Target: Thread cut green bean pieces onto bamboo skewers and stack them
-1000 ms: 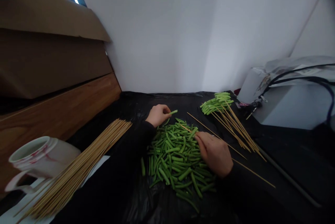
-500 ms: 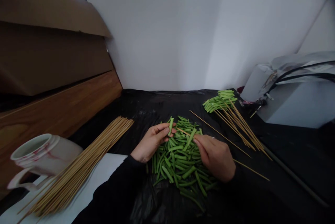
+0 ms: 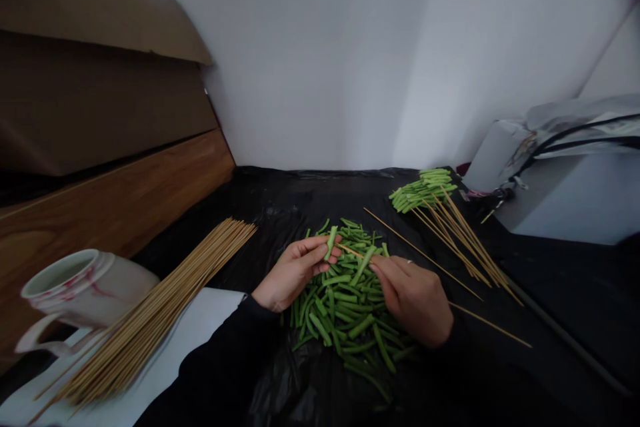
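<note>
My left hand point(image 3: 297, 270) pinches a short green bean piece point(image 3: 331, 243) between thumb and fingers. Closed around a thin wooden skewer point(image 3: 351, 252), my right hand point(image 3: 413, 297) is to its right, and one bean piece point(image 3: 363, 266) sits crosswise on that skewer. The skewer's tip is at the left hand's bean piece; whether it has pierced it is too small to tell. Beneath both hands lies a pile of cut green beans point(image 3: 345, 327) on black plastic sheeting point(image 3: 295, 197).
At left, a bundle of skewers point(image 3: 165, 317) lies on white paper point(image 3: 213, 310) beside a tilted mug point(image 3: 100, 287). Skewered beans point(image 3: 423, 190) rest at the back right, near a loose skewer point(image 3: 420, 252). A pale box point(image 3: 575, 197) stands far right.
The left hand and its bean piece have shifted slightly right, toward the skewer's tip. More of the skewer's rear end shows behind my right hand.
</note>
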A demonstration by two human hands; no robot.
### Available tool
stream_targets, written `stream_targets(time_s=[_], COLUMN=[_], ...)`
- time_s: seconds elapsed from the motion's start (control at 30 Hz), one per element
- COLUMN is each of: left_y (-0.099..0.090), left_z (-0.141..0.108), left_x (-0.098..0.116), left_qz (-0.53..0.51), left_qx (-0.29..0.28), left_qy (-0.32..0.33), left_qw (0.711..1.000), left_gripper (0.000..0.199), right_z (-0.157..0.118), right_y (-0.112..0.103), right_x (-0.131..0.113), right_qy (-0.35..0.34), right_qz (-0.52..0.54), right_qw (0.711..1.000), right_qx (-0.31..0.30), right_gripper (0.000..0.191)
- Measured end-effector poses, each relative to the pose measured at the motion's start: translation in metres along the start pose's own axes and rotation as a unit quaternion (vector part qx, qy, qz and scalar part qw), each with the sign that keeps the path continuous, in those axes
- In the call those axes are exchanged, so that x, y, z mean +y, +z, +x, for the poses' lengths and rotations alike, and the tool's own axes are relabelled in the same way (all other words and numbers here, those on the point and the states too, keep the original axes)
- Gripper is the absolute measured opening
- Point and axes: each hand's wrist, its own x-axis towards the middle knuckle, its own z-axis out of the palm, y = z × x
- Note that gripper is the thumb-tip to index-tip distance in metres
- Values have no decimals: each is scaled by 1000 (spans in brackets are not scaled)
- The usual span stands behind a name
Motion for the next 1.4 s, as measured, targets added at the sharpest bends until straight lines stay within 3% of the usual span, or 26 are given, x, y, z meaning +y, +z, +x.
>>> stream_targets(time_s=[0.47, 0.83, 1.03, 1.17, 1.4], left_y=[0, 3, 5, 7, 4], left_z=[0, 3, 2, 1, 3], left_x=[-4, -4, -5, -4, -8], left_qz=[67, -11, 110, 164, 136], left_qx=[25, 104, 88, 121, 133], left_qy=[32, 61, 103, 147, 124], left_qw=[997, 993, 985, 968, 974], left_gripper=[28, 25, 30, 34, 28], right_z=[-1, -2, -2, -1, -1], right_y=[1, 3, 3, 3, 3], right_x=[-1, -2, -1, -1, -2], right_qy=[-11, 7, 18, 19, 6], right_qz=[-21, 11, 17, 17, 29], right_qw=[1000, 1000, 999, 1000, 1000], right_qx=[-12, -13, -20, -14, 0], right_gripper=[24, 22, 22, 22, 21])
